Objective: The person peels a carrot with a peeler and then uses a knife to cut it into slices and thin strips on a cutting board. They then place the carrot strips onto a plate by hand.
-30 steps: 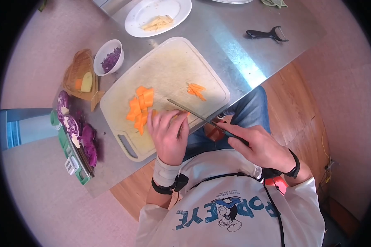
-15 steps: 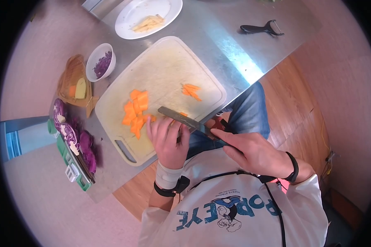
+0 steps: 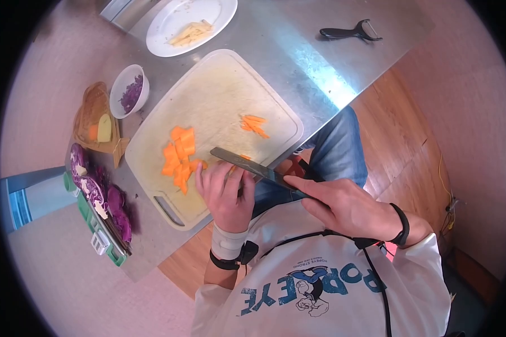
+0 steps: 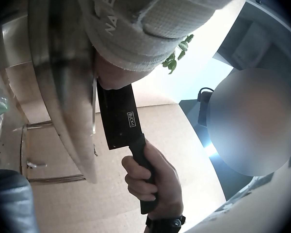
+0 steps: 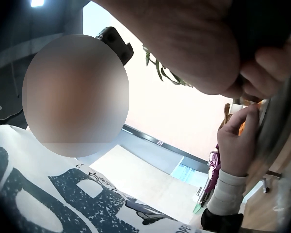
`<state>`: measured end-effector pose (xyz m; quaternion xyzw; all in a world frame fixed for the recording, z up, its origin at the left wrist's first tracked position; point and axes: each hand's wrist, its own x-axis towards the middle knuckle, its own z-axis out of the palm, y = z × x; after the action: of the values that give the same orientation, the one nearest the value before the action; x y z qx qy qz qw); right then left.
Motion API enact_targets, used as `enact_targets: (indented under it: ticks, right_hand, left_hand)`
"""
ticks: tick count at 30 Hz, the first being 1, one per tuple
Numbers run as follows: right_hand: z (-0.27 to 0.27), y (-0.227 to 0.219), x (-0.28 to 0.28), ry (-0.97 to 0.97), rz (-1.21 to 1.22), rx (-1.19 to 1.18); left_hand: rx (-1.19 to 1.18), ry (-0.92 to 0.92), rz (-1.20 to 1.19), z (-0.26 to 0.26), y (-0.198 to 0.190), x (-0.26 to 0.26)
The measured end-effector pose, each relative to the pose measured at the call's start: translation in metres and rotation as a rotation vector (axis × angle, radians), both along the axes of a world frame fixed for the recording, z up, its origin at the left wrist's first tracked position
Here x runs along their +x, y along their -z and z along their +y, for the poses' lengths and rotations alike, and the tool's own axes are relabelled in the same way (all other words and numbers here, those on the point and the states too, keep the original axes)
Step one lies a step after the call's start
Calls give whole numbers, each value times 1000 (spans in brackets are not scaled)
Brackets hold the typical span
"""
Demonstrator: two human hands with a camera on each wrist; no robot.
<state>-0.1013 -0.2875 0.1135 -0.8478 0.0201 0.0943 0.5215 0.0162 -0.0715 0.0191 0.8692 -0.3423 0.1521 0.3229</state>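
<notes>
On the cutting board (image 3: 219, 78), the left hand (image 3: 225, 196) has its fingers bent over a carrot piece (image 3: 234, 168), mostly covered by fingers and blade. The right hand (image 3: 351, 210) grips the handle of a dark knife (image 3: 247, 164), whose blade lies across just beyond the left fingertips. Thin carrot strips (image 3: 254, 126) rest past the blade; overlapping flat carrot slices (image 3: 178, 154) lie left of the left hand. In the left wrist view the right hand (image 4: 155, 179) holds the knife (image 4: 119, 116). The right wrist view shows the left hand (image 5: 237, 145) with bent fingers.
A plate (image 3: 163, 33) with pale strips, a bowl (image 3: 116, 104) of shredded purple cabbage and a basket (image 3: 87, 115) stand beyond the board. Cabbage pieces (image 3: 90, 188) lie by a green-edged rack (image 3: 90, 216) at left. A black peeler (image 3: 340, 33) lies at upper right.
The head view has shifted, moving the board and dishes leftward in it. The blade, seen narrow a second ago, now shows its broad side nearer the left fingers. Both hands keep their hold.
</notes>
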Motion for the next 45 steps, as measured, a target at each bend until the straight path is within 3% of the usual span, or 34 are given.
enact_targets:
  ticks: [8,13,32,37,45]
  right_hand:
    - [6,7,13,-33,85,-28]
    - [7,22,13,45,-32,17]
    - [5,17,10,7,-78,-31]
    - [1,3,16,-46,96,-73]
    - [0,7,13,-33,21,-79]
  left_hand:
    - [22,1,7,0,-2,-1]
    - [34,-7,-4,-2,-5,0]
    - [37,-1,-16,-4,-8,-1]
    - [35,1,-10,-4,-9,-2]
    - [45,10,-12,-4,-8,-2]
